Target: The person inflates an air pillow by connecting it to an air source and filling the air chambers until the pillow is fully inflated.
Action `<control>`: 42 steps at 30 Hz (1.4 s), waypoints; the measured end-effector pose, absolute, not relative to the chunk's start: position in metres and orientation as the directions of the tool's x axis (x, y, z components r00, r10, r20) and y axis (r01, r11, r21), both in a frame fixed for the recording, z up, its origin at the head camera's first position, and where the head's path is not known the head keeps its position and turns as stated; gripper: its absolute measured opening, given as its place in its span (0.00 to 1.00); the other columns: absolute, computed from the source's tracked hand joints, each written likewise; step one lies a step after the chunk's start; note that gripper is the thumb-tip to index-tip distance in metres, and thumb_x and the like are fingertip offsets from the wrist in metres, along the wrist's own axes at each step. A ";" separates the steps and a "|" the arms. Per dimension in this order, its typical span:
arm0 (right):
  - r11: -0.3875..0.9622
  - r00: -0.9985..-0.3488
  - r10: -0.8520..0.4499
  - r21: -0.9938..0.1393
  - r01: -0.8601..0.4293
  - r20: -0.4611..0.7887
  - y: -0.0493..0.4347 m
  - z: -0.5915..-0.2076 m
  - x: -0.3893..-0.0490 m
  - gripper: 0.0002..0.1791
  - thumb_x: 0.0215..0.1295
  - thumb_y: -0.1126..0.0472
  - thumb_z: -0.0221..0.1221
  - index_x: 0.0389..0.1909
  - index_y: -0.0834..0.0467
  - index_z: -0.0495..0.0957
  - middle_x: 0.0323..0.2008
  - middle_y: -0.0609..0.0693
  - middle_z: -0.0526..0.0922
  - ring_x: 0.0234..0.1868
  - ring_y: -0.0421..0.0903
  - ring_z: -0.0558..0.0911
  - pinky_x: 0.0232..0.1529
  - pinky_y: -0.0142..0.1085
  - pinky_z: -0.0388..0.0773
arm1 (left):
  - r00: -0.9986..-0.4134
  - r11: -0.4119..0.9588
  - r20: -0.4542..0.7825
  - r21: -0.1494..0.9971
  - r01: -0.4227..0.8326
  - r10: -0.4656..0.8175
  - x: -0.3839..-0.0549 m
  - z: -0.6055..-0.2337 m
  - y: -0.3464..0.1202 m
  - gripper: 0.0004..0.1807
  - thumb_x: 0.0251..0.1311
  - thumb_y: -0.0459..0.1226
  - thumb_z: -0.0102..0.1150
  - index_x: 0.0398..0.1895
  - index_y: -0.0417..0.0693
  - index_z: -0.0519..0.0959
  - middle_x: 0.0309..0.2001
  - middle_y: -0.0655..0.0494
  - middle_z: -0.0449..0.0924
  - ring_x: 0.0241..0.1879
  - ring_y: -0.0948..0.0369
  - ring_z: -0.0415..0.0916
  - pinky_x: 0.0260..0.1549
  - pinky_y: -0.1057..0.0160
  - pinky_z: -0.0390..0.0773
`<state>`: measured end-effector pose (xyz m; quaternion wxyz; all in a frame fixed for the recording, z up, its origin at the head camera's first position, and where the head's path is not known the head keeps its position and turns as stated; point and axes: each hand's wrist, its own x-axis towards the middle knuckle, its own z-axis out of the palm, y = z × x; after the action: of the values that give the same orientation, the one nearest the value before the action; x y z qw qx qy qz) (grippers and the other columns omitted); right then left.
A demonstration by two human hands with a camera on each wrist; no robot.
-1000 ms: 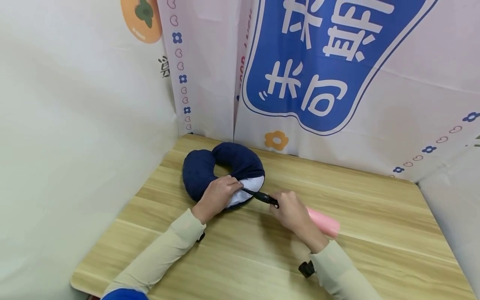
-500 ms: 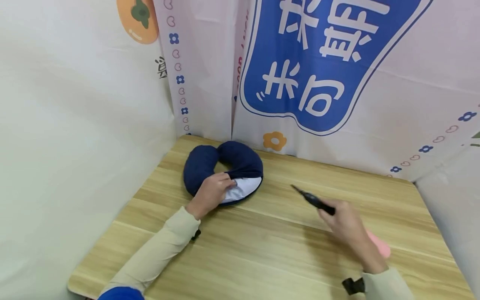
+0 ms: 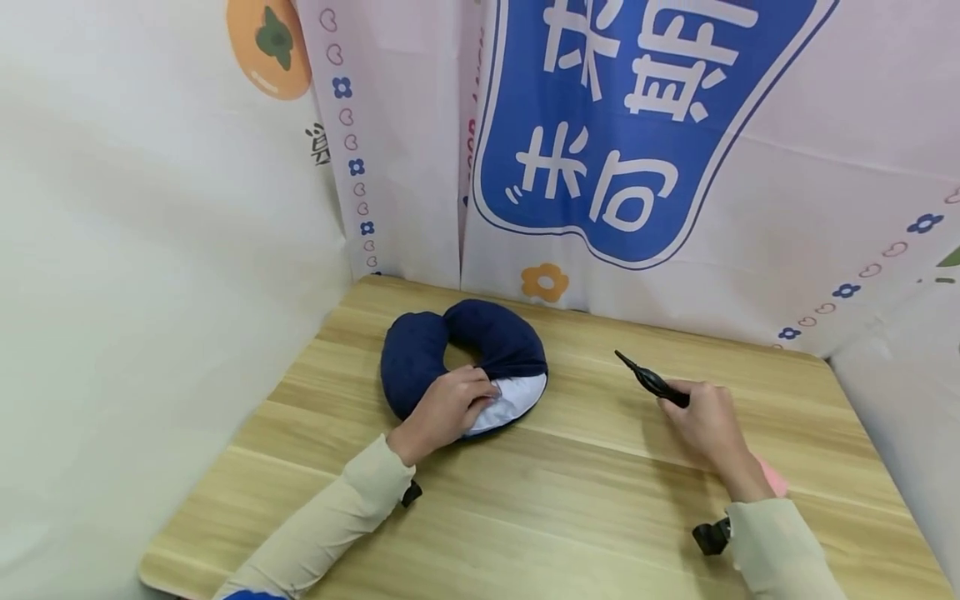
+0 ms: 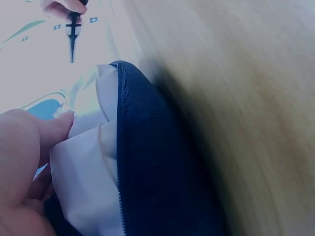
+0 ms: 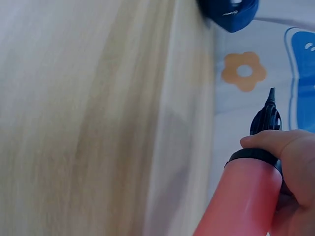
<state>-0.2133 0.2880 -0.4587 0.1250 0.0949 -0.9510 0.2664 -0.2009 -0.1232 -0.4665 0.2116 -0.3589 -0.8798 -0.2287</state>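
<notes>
A navy U-shaped neck pillow (image 3: 412,358) lies on the table, its cover unzipped along the near right side. White inner lining (image 3: 519,397) shows through that opening. My left hand (image 3: 444,408) pinches the lining between thumb and fingers; in the left wrist view the lining (image 4: 83,182) bulges past the zipper edge. Off to the right, above the table, my right hand (image 3: 708,423) grips a hand air pump with a black tapered nozzle (image 3: 651,382). The pump's pink barrel (image 5: 243,196) shows in the right wrist view. Its nozzle points away from me, apart from the pillow.
A wood-grain table (image 3: 570,500) carries everything. White printed curtains (image 3: 825,208) rise behind it and along both sides. A black wrist camera (image 3: 711,537) sits under the right sleeve, another (image 3: 411,493) under the left.
The pump's nozzle has come away from the pillow opening, and my right hand has carried the pump to the right. My left hand stays at the lining.
</notes>
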 end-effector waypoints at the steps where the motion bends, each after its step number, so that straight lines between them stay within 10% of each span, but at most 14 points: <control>1: 0.845 -0.954 -0.114 -0.478 -0.239 0.276 0.289 -0.462 -0.216 0.16 0.65 0.67 0.70 0.51 0.70 0.87 0.47 0.71 0.88 0.50 0.71 0.88 0.49 0.63 0.85 | -0.655 0.638 0.533 0.254 0.727 0.535 -0.201 -0.467 -0.122 0.04 0.65 0.31 0.71 0.40 0.47 0.91 0.40 0.57 0.88 0.40 0.61 0.81 0.43 0.64 0.85; 35: 0.866 -0.962 -0.183 -0.430 -0.256 0.203 0.278 -0.462 -0.226 0.27 0.68 0.58 0.70 0.60 0.72 0.80 0.52 0.71 0.87 0.40 0.67 0.89 0.50 0.61 0.85 | -0.693 0.641 0.499 0.309 0.703 0.520 -0.203 -0.473 -0.123 0.03 0.64 0.34 0.73 0.39 0.49 0.90 0.40 0.58 0.88 0.42 0.62 0.82 0.44 0.62 0.86; 42: 0.820 -0.938 -0.249 -0.463 -0.338 0.243 0.237 -0.434 -0.212 0.24 0.69 0.60 0.69 0.61 0.68 0.81 0.54 0.67 0.88 0.54 0.67 0.87 0.54 0.60 0.84 | -0.713 0.652 0.477 0.323 0.686 0.515 -0.202 -0.472 -0.122 0.03 0.65 0.35 0.72 0.40 0.49 0.91 0.41 0.58 0.88 0.42 0.61 0.83 0.45 0.61 0.86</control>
<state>-0.2119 0.2371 -0.4345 0.0862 0.1543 -0.9500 0.2575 -0.2023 -0.1220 -0.4717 0.1741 -0.3366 -0.8919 -0.2468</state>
